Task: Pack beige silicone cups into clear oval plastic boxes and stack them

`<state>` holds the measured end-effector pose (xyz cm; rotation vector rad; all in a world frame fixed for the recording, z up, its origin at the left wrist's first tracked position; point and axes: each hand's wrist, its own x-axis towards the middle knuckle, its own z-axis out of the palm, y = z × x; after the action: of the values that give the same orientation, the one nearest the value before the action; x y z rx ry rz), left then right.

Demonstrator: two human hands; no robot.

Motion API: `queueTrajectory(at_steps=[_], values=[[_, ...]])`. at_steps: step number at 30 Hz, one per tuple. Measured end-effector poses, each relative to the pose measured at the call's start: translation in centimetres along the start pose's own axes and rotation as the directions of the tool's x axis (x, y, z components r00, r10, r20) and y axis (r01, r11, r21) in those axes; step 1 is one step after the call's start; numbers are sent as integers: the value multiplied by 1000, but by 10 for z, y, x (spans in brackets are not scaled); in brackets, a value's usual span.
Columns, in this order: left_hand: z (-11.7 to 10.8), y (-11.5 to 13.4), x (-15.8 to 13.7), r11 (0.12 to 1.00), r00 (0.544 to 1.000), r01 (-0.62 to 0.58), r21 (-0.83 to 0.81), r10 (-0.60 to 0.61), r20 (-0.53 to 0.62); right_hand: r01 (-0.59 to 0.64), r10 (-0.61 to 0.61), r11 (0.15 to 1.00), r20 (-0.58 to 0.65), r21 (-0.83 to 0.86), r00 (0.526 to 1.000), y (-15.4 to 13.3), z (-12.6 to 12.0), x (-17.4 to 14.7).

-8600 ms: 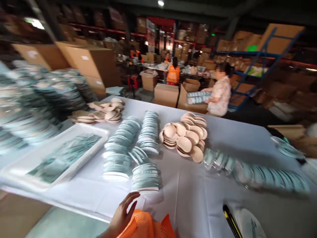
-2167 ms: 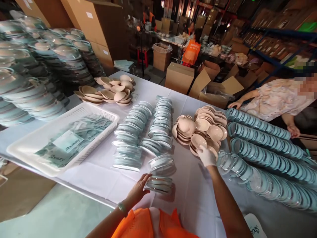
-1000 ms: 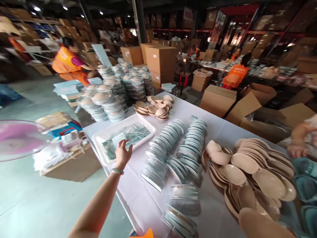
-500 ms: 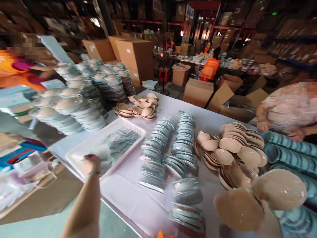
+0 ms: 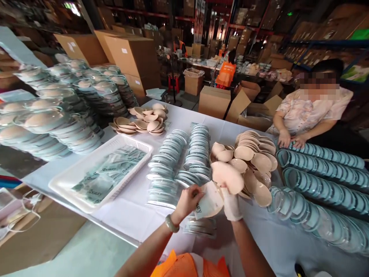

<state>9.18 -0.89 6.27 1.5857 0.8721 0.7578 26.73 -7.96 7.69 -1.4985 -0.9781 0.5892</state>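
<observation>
My left hand point(image 5: 188, 201), with a bangle at the wrist, pinches a small printed plastic packet point(image 5: 202, 206) at its edge. The packet lies against the hollow of a beige bra cup point(image 5: 216, 209). My right hand point(image 5: 232, 204), in a white glove, grips a pair of such cups, the upper bra cup point(image 5: 227, 177) tilted outward. Just beyond is a heap of loose beige cups point(image 5: 253, 156). Below my hands lie wrapped packs point(image 5: 199, 226). Rows of teal-rimmed wrapped packs point(image 5: 164, 173) stand left of them.
A white tray point(image 5: 86, 207) at left holds many flat packets. Tall stacks of wrapped cups point(image 5: 57, 123) stand behind it. Teal tubular rows point(image 5: 323, 184) run along the right, where a co-worker point(image 5: 314, 104) rests both hands. Cardboard boxes point(image 5: 215, 102) stand past the table.
My left hand has moved from the tray to the table's middle, now with a packet. The pair of cups has shifted left and away from me to meet it. The view has turned right.
</observation>
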Motion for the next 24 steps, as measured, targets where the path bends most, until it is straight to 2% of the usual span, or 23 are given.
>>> queueTrajectory(at_steps=[1,2,4,6,7,8,9,10,11,12,13,14,15,17,19,22,24], values=[[-3,-1,1,1000,999,20,-20,-19,28,121,-111,989,111,-88,988,-1,-10,-6],[-9,-2,2,998,997,38,-48,-35,62,270,-225,947,242,-174,944,-2,-20,-14],[-20,-2,0,991,988,72,-113,-55,142,557,-386,776,475,-296,791,0,-34,-31],[-25,0,-6,982,973,88,-167,-49,225,754,-473,543,607,-370,638,8,-41,-45],[-24,0,-9,977,964,92,-191,-39,263,786,-502,480,613,-389,610,14,-43,-48],[-20,-1,-13,975,957,91,-202,-30,289,781,-520,480,587,-400,620,22,-44,-49],[-15,-4,-15,983,958,76,-167,-26,286,721,-525,558,497,-411,691,31,-46,-48],[-9,-8,-17,995,968,53,-87,-29,251,600,-494,684,342,-414,799,41,-49,-45],[-1,-15,-19,999,982,31,25,-35,187,433,-409,813,148,-389,901,50,-53,-42],[7,-22,-20,988,994,19,154,-35,106,254,-284,907,-44,-336,958,59,-58,-39],[16,-31,-20,960,999,21,278,-29,23,95,-154,957,-204,-274,967,66,-64,-38],[24,-39,-20,926,999,36,376,-20,-46,-19,-54,975,-316,-222,947,72,-70,-38],[32,-47,-20,899,996,55,434,-17,-93,-87,9,978,-376,-191,926,77,-74,-41],[46,-60,-17,859,991,79,506,-14,-132,-165,92,975,-400,-151,912,83,-80,-50],[51,-67,-13,814,990,88,574,-10,-138,-213,159,971,-367,-112,916,86,-80,-62],[46,-69,-9,743,991,112,660,-33,-131,-236,200,968,-297,-89,933,90,-75,-73],[39,-68,-9,692,989,139,708,-60,-136,-262,227,961,-298,-84,927,92,-72,-73]])
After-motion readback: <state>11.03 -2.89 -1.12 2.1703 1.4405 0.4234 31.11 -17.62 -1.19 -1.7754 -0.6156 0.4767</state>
